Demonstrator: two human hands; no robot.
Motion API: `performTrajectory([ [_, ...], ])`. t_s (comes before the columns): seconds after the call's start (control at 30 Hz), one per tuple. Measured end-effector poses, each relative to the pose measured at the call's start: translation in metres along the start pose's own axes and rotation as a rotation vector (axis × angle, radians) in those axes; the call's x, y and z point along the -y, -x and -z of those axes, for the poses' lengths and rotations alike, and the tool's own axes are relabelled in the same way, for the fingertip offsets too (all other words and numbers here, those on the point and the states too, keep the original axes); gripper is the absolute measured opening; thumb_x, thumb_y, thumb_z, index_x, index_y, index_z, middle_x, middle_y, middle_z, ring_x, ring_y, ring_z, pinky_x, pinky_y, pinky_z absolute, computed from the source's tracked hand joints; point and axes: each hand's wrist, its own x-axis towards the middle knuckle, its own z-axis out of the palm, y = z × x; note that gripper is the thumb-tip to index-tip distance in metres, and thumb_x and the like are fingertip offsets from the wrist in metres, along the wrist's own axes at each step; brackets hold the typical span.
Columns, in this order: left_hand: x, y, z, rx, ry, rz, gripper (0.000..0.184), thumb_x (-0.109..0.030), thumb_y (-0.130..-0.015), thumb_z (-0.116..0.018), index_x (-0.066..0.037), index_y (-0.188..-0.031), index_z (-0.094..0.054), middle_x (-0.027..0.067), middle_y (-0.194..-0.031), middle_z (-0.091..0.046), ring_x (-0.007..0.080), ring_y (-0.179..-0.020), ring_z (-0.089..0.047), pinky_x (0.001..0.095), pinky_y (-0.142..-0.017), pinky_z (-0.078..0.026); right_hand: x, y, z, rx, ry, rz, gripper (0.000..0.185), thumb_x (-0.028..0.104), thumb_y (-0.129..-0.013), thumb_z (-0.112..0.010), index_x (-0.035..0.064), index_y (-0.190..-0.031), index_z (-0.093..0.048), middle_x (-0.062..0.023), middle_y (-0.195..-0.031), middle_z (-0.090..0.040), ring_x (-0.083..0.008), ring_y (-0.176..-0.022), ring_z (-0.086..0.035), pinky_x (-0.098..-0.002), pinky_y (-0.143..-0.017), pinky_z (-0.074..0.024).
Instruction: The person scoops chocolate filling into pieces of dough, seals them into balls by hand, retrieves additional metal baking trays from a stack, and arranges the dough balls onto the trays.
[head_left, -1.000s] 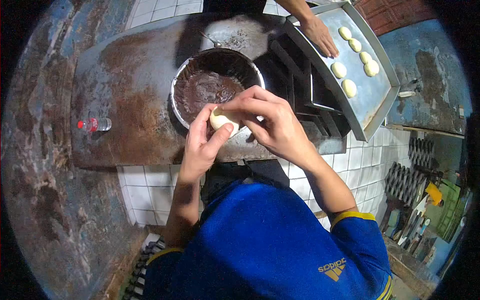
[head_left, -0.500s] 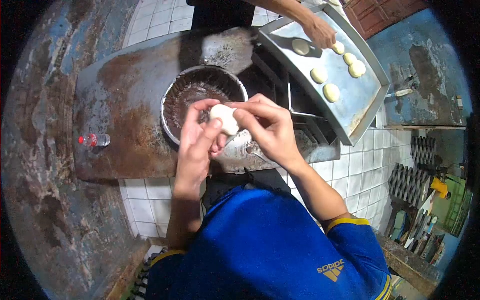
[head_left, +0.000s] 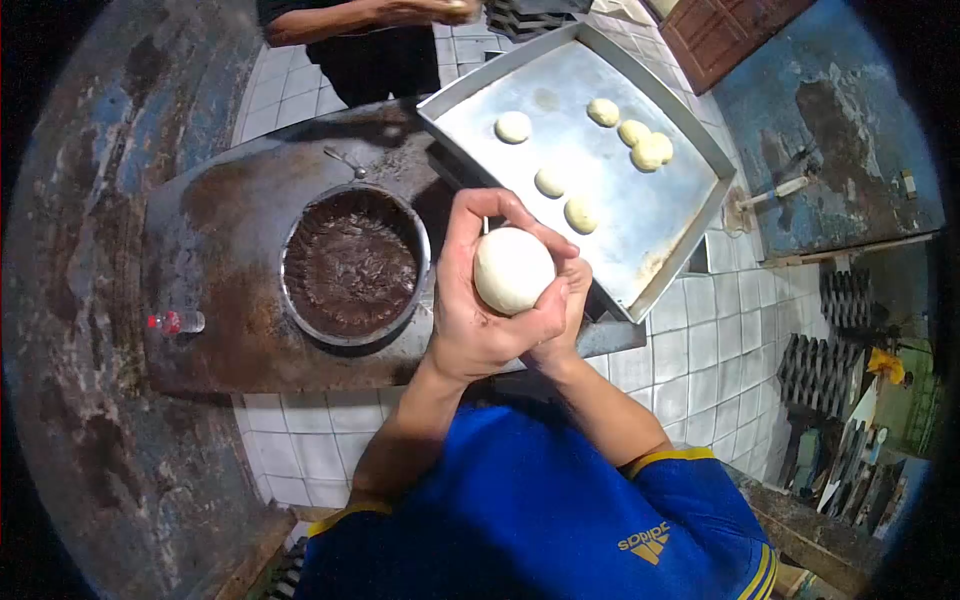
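A smooth, pale dough ball (head_left: 513,272) sits cupped between my hands, in front of the tray's near corner. My left hand (head_left: 468,310) curls round its left side and top, with the thumb along the bottom. Against the ball's right side rests my right hand (head_left: 570,305), its fingers partly hidden behind the left hand and the dough. To the left stands a round metal bowl (head_left: 424,262) of dark brown, sticky filling (head_left: 352,265). Several dough pieces, among them a round one (head_left: 513,127), lie on a large metal tray (head_left: 690,205); two of them touch.
A small bottle with a red cap (head_left: 176,322) lies on the worn metal table (head_left: 235,350). Beyond the bowl is a spoon (head_left: 352,164). Across the table, a co-worker's forearm (head_left: 340,20) reaches in at the top. White tiles (head_left: 690,350) cover the floor.
The dough has gone from an uneven lump pinched by fingertips to a round ball cupped in both hands. My hands are nearer the tray. The co-worker's hand has left the tray.
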Motion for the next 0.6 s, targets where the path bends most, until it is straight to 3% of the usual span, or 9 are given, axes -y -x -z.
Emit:
performTrajectory([
  [0.07, 0.008, -0.008, -0.009, 0.01, -0.075, -0.063, 0.07, -0.003, -0.077, -0.076, -0.006, -0.135, -0.036, 0.0137, -0.101, -0.07, 0.0211, -0.103, -0.068, 0.0402, -0.108, -0.046, 0.027, -0.011, 0.014, 0.109, 0.079, -0.065, 0.048, 0.026, -0.093, -0.077, -0.008, -0.126, -0.07, -0.0106, -0.123, -0.071, -0.0164, -0.11, -0.066, -0.0328, -0.101, -0.0508],
  [0.13, 0.004, -0.015, -0.024, -0.066, -0.018, -0.061, 0.073, -0.008, -0.078, -0.076, -0.006, -0.138, -0.033, 0.0111, -0.095, -0.067, 0.0227, -0.101, -0.067, 0.0425, -0.111, -0.042, 0.062, -0.018, 0.041, 0.408, 0.164, -0.201, 0.049, 0.023, -0.093, -0.075, -0.0084, -0.129, -0.069, -0.0112, -0.125, -0.072, -0.0181, -0.118, -0.065, -0.0335, -0.103, -0.0495],
  [0.2, 0.007, -0.017, -0.04, -0.071, 0.04, -0.079, 0.077, -0.013, -0.079, -0.076, -0.005, -0.141, -0.03, 0.0085, -0.089, -0.065, 0.0243, -0.099, -0.067, 0.0447, -0.115, -0.039, 0.074, -0.015, 0.05, 0.344, 0.199, -0.15, 0.047, 0.021, -0.091, -0.076, -0.0084, -0.127, -0.069, -0.0124, -0.122, -0.073, -0.0191, -0.118, -0.066, -0.0335, -0.103, -0.0497],
  [0.27, 0.031, -0.023, -0.042, 0.065, 0.016, -0.169, 0.079, -0.009, -0.079, -0.079, -0.004, -0.139, -0.029, 0.0092, -0.092, -0.064, 0.0209, -0.094, -0.066, 0.0396, -0.105, -0.044, 0.06, -0.01, 0.057, 0.158, 0.163, 0.038, 0.045, 0.018, -0.088, -0.078, -0.0079, -0.123, -0.071, -0.0131, -0.116, -0.074, -0.0189, -0.113, -0.067, -0.0335, -0.1, -0.0509],
  [0.33, 0.051, -0.031, -0.041, 0.196, -0.009, -0.266, 0.08, -0.005, -0.078, -0.082, -0.004, -0.137, -0.028, 0.0098, -0.095, -0.062, 0.0175, -0.089, -0.065, 0.0345, -0.096, -0.049, 0.066, -0.018, 0.077, 0.245, 0.322, 0.016, 0.041, 0.017, -0.087, -0.079, -0.0064, -0.12, -0.072, -0.0141, -0.109, -0.076, -0.0186, -0.107, -0.069, -0.034, -0.096, -0.0527],
  [0.43, 0.051, -0.029, -0.043, -0.188, -0.227, -0.033, 0.072, 0.006, -0.075, -0.079, -0.005, -0.132, -0.037, 0.0107, -0.124, -0.048, 0.0128, -0.083, -0.062, 0.0279, -0.086, -0.053, 0.137, -0.056, 0.107, 0.746, 0.747, -0.265, 0.029, 0.012, -0.093, -0.078, -0.0017, -0.118, -0.075, -0.0141, -0.109, -0.078, -0.0235, -0.106, -0.074, -0.0372, -0.093, -0.0575],
  [0.5, 0.078, -0.042, -0.031, -0.062, -0.539, -0.167, 0.07, 0.003, -0.075, -0.081, -0.005, -0.131, -0.039, 0.0103, -0.119, -0.052, 0.0168, -0.083, -0.066, 0.0301, -0.082, -0.055, 0.152, -0.062, 0.128, 0.442, 0.785, -0.266, 0.037, 0.009, -0.089, -0.083, -0.0016, -0.123, -0.073, -0.0114, -0.116, -0.076, -0.0236, -0.106, -0.074, -0.0376, -0.092, -0.0599],
  [0.53, 0.089, -0.047, -0.036, 0.047, -0.656, -0.187, 0.071, 0.001, -0.075, -0.083, -0.006, -0.131, -0.04, 0.0114, -0.114, -0.058, 0.0201, -0.086, -0.069, 0.0318, -0.08, -0.057, 0.157, -0.07, 0.129, 0.423, 0.726, -0.223, 0.052, 0.008, -0.083, -0.088, -0.0004, -0.131, -0.07, -0.0107, -0.127, -0.073, -0.0242, -0.116, -0.072, -0.0393, -0.1, -0.0586],
  [0.6, 0.112, -0.056, -0.054, 0.142, -0.681, -0.165, 0.071, -0.005, -0.075, -0.087, -0.007, -0.13, -0.042, 0.0136, -0.104, -0.069, 0.0267, -0.09, -0.077, 0.0353, -0.077, -0.06, 0.162, -0.083, 0.137, 0.45, 0.796, -0.194, 0.064, 0.012, -0.076, -0.093, 0.0034, -0.135, -0.068, -0.0099, -0.132, -0.07, -0.0217, -0.118, -0.069, -0.0367, -0.097, -0.0571],
])
